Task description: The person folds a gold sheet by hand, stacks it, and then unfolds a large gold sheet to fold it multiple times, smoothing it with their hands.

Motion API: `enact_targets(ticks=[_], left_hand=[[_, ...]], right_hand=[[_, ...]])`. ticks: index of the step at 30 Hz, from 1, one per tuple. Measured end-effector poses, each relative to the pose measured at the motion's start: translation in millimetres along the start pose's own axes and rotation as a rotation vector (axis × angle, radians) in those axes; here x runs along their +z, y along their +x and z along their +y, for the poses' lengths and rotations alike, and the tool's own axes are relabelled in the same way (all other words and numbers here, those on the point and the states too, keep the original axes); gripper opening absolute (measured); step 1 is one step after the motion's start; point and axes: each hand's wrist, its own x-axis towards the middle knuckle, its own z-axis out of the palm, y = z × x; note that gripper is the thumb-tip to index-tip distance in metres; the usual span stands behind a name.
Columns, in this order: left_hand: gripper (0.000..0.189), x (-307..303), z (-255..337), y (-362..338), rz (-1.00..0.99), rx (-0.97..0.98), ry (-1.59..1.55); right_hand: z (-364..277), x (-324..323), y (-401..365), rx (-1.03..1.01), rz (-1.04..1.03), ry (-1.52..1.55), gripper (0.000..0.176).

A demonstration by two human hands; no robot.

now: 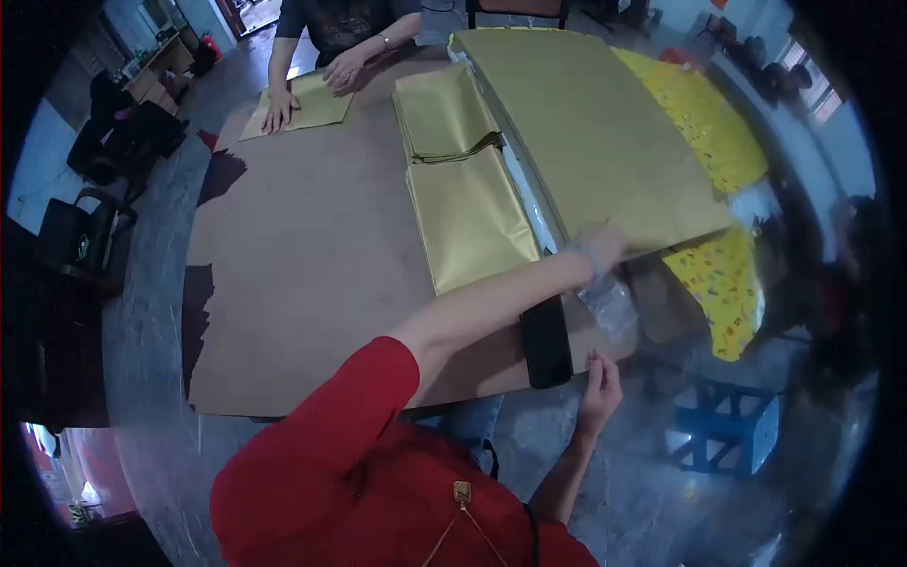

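My left arm reaches across to the right, and my left hand (605,244) is smeared by motion at the near edge of a large stack of gold paper sheets (586,132). Its fingers do not show clearly. Lower down, my right hand (600,383) is raised beside the table's near right edge, thumb and fingertips pinched together with no object visible in them. Between my hands lie a crumpled clear plastic bag (612,310) and a black phone-like slab (546,345). Left of the big stack, folded gold sheets (472,222) lie in two overlapping piles.
Brown paper (302,265) with torn left edges covers the table. Across it, another person's hands (280,109) press on a gold sheet (319,106). Yellow printed wrapping (723,283) hangs beneath the stack's right side. A blue plastic stool (727,425) stands on the floor at right.
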Motion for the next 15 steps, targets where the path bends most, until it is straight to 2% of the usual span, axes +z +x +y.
enact_targets(ticks=[2,3,5,7,9,11,12,13,15], left_hand=[[0.020,3.8,0.0,2.7,-0.092,-0.116,-0.058],[0.020,-4.5,3.9,-1.6,-0.100,-0.115,-0.060],[0.036,-36.7,11.3,-23.5,-0.083,-0.145,-0.406],[0.052,-34.6,5.8,-61.3,0.183,-0.177,-0.481],[0.057,-46.3,-16.0,-99.3,0.449,-0.260,-0.447],[0.060,-53.0,-59.8,-132.9,0.679,-0.482,-0.420],[0.061,-62.9,-80.0,-148.5,0.710,-0.683,-0.516],[0.064,-71.4,-98.4,-161.2,0.740,-0.888,-0.607],[0.067,-45.1,-164.2,-186.7,0.706,-0.924,-0.556]], right_hand=[[-0.9,3.5,3.2,0.025,-0.002,0.018,0.017],[-0.3,6.3,6.1,0.076,-0.032,0.091,0.020],[-7.0,15.5,11.5,0.143,-0.054,0.162,0.024],[-29.1,39.7,16.5,0.429,-0.195,0.784,0.037],[-38.4,65.0,18.5,0.684,-0.334,1.152,0.047],[-41.0,91.6,14.9,0.840,-0.335,1.171,0.051],[-37.4,104.3,15.7,0.925,-0.354,1.183,0.043],[-23.4,117.6,16.7,0.927,-0.351,1.187,0.043],[2.4,145.9,20.8,0.987,-0.308,1.174,0.037]])
